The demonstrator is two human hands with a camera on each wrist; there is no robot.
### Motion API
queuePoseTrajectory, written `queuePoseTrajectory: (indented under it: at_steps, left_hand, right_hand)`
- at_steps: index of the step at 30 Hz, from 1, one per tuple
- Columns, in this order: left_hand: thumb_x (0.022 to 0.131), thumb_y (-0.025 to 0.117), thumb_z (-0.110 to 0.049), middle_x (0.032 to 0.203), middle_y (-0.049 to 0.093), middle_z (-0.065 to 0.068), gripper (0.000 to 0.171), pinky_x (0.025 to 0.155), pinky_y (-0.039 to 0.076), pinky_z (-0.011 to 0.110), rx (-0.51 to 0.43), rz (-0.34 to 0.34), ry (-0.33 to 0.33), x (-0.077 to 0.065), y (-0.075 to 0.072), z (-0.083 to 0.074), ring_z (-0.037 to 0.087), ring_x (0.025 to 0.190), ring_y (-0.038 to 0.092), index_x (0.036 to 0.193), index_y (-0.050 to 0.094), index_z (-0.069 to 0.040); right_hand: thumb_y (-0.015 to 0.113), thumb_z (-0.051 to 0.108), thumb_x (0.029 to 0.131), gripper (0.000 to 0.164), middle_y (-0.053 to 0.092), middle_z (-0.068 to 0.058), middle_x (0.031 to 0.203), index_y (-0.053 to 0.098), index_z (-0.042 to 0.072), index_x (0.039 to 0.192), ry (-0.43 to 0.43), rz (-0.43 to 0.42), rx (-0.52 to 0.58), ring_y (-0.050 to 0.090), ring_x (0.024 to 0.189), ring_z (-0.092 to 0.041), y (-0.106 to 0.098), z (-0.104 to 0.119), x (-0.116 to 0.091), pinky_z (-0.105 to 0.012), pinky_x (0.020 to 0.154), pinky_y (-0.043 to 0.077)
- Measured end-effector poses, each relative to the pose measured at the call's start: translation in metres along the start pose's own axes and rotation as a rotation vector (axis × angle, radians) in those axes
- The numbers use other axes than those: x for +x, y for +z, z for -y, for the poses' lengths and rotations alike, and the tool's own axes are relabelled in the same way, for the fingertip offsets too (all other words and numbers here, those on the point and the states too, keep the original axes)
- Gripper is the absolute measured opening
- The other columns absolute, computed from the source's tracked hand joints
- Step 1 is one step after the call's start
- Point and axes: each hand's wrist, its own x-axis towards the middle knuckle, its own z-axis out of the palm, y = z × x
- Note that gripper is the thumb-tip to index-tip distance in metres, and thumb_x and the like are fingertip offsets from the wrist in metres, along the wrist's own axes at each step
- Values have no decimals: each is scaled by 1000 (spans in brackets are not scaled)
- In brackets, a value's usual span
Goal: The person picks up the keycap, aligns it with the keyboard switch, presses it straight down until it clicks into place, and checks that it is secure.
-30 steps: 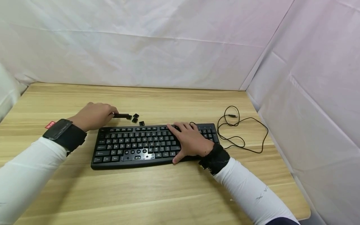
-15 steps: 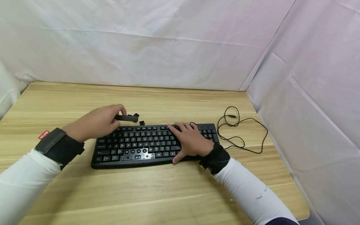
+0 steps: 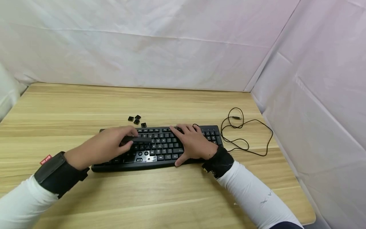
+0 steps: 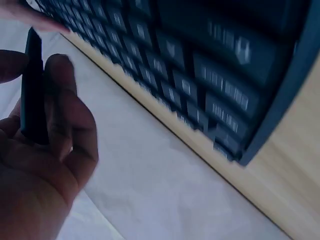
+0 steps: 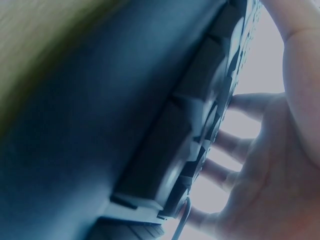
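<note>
A black keyboard (image 3: pixel 164 151) lies on the wooden table. Low in its key field is a shiny bare patch (image 3: pixel 134 159) with round sockets where no keycaps sit. My left hand (image 3: pixel 104 144) is over the keyboard's left half, pinching a slim black bar-shaped tool (image 3: pixel 143 140) between thumb and fingers. Its far end points right, above the keys; in the left wrist view the tool (image 4: pixel 34 95) has a tapered tip. My right hand (image 3: pixel 195 143) rests spread on the keyboard's right part, thumb at the front edge. Several loose black keycaps (image 3: pixel 137 122) lie just behind the keyboard.
A thin black cable (image 3: pixel 268 143) with a plug (image 3: pixel 236 118) lies in loops to the right of the keyboard. White cloth walls (image 3: pixel 183 60) stand at the table's back and right edges.
My left hand has carried the black tool from beside the loose keycaps to the right and nearer, over the keyboard. The right hand and the keyboard stay put.
</note>
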Motion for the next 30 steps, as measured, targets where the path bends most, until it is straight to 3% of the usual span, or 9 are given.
queuePoseTrajectory:
  at_steps: [5, 9, 18, 30]
  left_hand:
    - [84, 67, -19, 94, 70, 3, 29, 57, 47, 32, 83, -63, 45, -11, 14, -7, 6, 54, 50, 111, 62, -11]
    - [82, 72, -23, 94, 72, 2, 31, 71, 51, 42, 149, -113, 90, -17, 24, -9, 13, 77, 62, 110, 66, -12]
    - [79, 74, -25, 95, 71, 1, 23, 74, 45, 45, 162, -135, 105, -22, 36, -8, 20, 92, 59, 101, 71, -18]
    - [74, 78, -26, 89, 65, -3, 20, 66, 43, 41, 195, -169, 134, -23, 49, -1, 18, 83, 53, 92, 72, -19]
  right_hand:
    - [69, 78, 50, 133, 26, -15, 150, 13, 15, 152, 2, 1, -10, 24, 132, -31, -1, 2, 0, -63, 101, 24]
    - [69, 78, 50, 132, 26, -15, 150, 13, 15, 153, 9, 6, -9, 23, 132, -31, -2, 2, 1, -63, 102, 23]
    - [68, 79, 50, 133, 26, -14, 150, 12, 16, 153, 14, 9, -15, 23, 133, -30, 0, -1, 1, -63, 103, 23]
    - [67, 79, 50, 132, 27, -13, 150, 12, 16, 153, 10, 14, -28, 24, 132, -30, 0, -1, 2, -61, 103, 24]
